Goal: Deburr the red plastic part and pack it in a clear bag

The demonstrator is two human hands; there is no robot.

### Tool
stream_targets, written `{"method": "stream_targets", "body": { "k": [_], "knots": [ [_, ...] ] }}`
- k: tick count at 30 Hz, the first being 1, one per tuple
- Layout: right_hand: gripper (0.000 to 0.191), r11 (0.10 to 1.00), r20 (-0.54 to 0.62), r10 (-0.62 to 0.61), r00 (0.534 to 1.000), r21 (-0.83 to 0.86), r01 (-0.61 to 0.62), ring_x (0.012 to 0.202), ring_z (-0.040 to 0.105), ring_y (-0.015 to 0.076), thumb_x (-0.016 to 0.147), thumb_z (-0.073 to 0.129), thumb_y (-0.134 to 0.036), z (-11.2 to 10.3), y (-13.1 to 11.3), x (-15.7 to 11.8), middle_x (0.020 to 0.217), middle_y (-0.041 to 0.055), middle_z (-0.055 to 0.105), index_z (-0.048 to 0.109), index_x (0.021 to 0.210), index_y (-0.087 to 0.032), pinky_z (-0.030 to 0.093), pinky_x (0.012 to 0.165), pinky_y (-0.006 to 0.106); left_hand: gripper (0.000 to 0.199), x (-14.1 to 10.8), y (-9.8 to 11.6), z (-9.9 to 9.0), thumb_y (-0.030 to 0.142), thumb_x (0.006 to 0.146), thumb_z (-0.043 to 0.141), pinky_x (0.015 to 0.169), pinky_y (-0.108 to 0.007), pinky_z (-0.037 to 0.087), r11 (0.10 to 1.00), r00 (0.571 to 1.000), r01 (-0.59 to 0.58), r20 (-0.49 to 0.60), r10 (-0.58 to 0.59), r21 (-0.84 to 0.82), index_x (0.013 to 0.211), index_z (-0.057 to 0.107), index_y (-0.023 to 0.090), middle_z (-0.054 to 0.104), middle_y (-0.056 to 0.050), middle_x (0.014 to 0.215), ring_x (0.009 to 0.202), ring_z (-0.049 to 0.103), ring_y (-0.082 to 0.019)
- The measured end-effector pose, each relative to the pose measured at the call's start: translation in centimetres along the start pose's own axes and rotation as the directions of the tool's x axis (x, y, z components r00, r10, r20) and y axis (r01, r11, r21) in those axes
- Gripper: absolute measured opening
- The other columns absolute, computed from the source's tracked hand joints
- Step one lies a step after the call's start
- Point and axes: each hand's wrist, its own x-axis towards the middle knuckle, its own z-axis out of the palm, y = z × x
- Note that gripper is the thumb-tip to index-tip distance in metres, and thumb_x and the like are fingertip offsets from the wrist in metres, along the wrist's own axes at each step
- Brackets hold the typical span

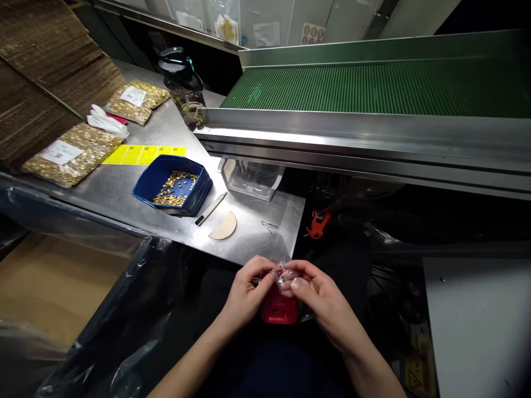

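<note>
Head view: my left hand (245, 290) and right hand (322, 292) each pinch crumpled clear plastic film (284, 283) between thumb and fingers, over the upper part of a red item (279, 313) just beyond the metal table's (286, 210) near corner. A light, even pinch close in from both sides should control thin film without tearing it; whether it encloses the red item, I can't tell.

Metal bench (105, 193) w/ blue tray (201, 193), pen-like tool (211, 209), half-disc (224, 226), ylw strip (145, 155), 2 bags (85, 153)
</note>
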Motion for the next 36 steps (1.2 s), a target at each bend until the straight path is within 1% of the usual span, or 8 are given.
{"method": "stream_targets", "body": {
  "k": [2, 5, 9, 14, 20, 26, 29, 36],
  "knots": [
    [0.032, 0.935, 0.033, -0.053, 0.998, -0.349, 0.061, 0.097, 0.066, 0.0182, 0.093, 0.068, -0.028, -0.3, -0.1, -0.4, 0.109, 0.0029, 0.068, 0.065, 0.125, -0.029, 0.055, 0.087, 0.032, 0.014, 0.3, 0.5, -0.3, 0.026, 0.097, 0.062, 0.082, -0.030, 0.047, 0.998, 0.995, 0.053, 0.080, -0.055, 0.020, 0.095, 0.074, 0.019, 0.066, -0.005, 0.096, 0.093, 0.062, -0.020],
    [0.029, 0.621, 0.064, -0.165, 0.984, -0.769, 0.154, 0.107, 0.062, 0.0209, 0.090, 0.062, -0.014, -0.7, -0.5, -0.4, 0.116, 0.0026, 0.063, 0.070, 0.113, -0.030, 0.049, 0.094, 0.036, 0.012, 0.6, 0.7, -0.6, 0.024, 0.093, 0.065, 0.078, -0.029, 0.046, 0.981, 0.952, 0.194, 0.245, -0.185, -0.011, 0.094, 0.074, 0.017, 0.067, -0.004, 0.091, 0.087, 0.061, -0.019],
    [0.030, 0.424, 0.175, -0.093, 0.980, -0.884, 0.198, 0.100, 0.063, 0.0199, 0.088, 0.062, -0.009, -0.9, -0.3, -0.1, 0.110, 0.0021, 0.063, 0.065, 0.112, -0.027, 0.049, 0.086, 0.031, 0.014, 0.5, 0.3, 0.0, 0.028, 0.089, 0.070, 0.069, -0.026, 0.045, 0.937, 0.898, 0.334, 0.334, -0.285, -0.100, 0.097, 0.066, 0.017, 0.064, 0.000, 0.084, 0.076, 0.056, -0.015],
    [0.014, 0.238, 0.167, -0.105, 0.980, -0.953, 0.188, 0.082, 0.063, 0.0189, 0.098, 0.050, -0.016, -1.0, 1.3, -0.3, 0.095, 0.0014, 0.063, 0.060, 0.103, -0.024, 0.042, 0.069, 0.029, 0.030, -0.4, 0.7, -0.3, 0.045, 0.096, 0.063, 0.080, -0.031, 0.049, 0.923, 0.874, 0.383, 0.335, -0.351, -0.033, 0.111, 0.064, 0.019, 0.068, -0.004, 0.098, 0.090, 0.062, -0.020],
    [0.013, 0.362, 0.148, -0.096, 0.984, -0.916, 0.172, 0.068, 0.058, 0.0149, 0.099, 0.051, -0.023, -1.0, 1.8, -1.3, 0.082, -0.0023, 0.061, 0.052, 0.087, -0.024, 0.036, 0.061, 0.026, 0.046, -2.8, -0.2, -1.5, 0.048, 0.091, 0.073, 0.098, -0.037, 0.046, 0.806, 0.800, 0.484, 0.545, -0.249, -0.342, 0.126, 0.064, 0.020, 0.068, -0.010, 0.122, 0.112, 0.062, -0.026],
    [0.021, 0.344, 0.210, -0.196, 0.958, -0.900, 0.268, 0.080, 0.063, 0.0173, 0.098, 0.048, -0.017, -0.7, 3.0, -2.4, 0.092, -0.0005, 0.064, 0.058, 0.113, -0.027, 0.041, 0.070, 0.028, 0.047, -5.6, -2.8, 1.1, 0.043, 0.087, 0.080, 0.088, -0.027, 0.047, 0.439, 0.801, 0.594, 0.547, -0.244, -0.674, 0.122, 0.056, 0.022, 0.061, -0.002, 0.108, 0.095, 0.064, -0.015],
    [0.021, 0.322, 0.264, -0.208, 0.942, -0.891, 0.320, 0.079, 0.060, 0.0163, 0.098, 0.047, -0.014, -0.9, 3.3, -3.0, 0.092, -0.0001, 0.060, 0.062, 0.106, -0.027, 0.041, 0.070, 0.028, 0.040, -5.8, -2.9, 1.9, 0.037, 0.088, 0.080, 0.086, -0.024, 0.047, 0.312, 0.807, 0.591, 0.547, -0.225, -0.744, 0.115, 0.056, 0.021, 0.058, 0.000, 0.100, 0.088, 0.063, -0.012],
    [0.018, 0.558, 0.305, -0.035, 0.952, -0.784, 0.272, 0.091, 0.060, 0.0159, 0.094, 0.053, -0.010, -1.6, 1.1, -4.0, 0.104, 0.0000, 0.060, 0.057, 0.102, -0.025, 0.047, 0.082, 0.028, 0.036, -5.7, -3.0, 2.1, 0.034, 0.089, 0.077, 0.090, -0.027, 0.049, 0.277, 0.811, 0.575, 0.494, -0.312, -0.769, 0.115, 0.055, 0.021, 0.063, -0.002, 0.102, 0.091, 0.067, -0.014]
  ]
}}
